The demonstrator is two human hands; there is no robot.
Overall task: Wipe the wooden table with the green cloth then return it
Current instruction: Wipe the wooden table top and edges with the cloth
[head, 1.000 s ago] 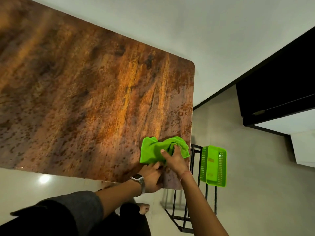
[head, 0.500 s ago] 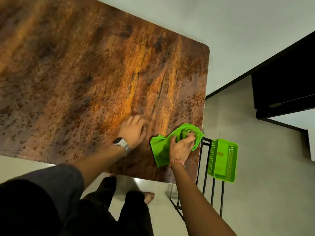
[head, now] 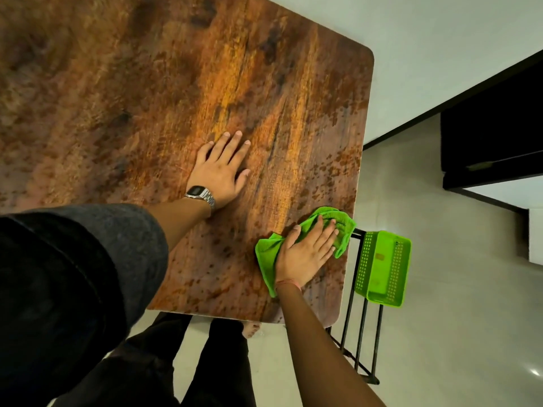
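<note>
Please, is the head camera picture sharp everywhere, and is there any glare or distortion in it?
Head view: the wooden table looks soft and smeared toward the upper left; the left hand and the right hand on the green cloth are fairly sharp; a small bright glare spot sits on the floor at lower right; wide-angle bending curves the table edges.

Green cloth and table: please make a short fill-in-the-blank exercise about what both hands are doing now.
1. The right hand presses flat on the green ____.
2. The left hand rests on the bare table and wears a ____ on its wrist.
3. Beside the table's right edge stands a green ____ on a black rack.

Missing words: cloth; watch; basket
</note>
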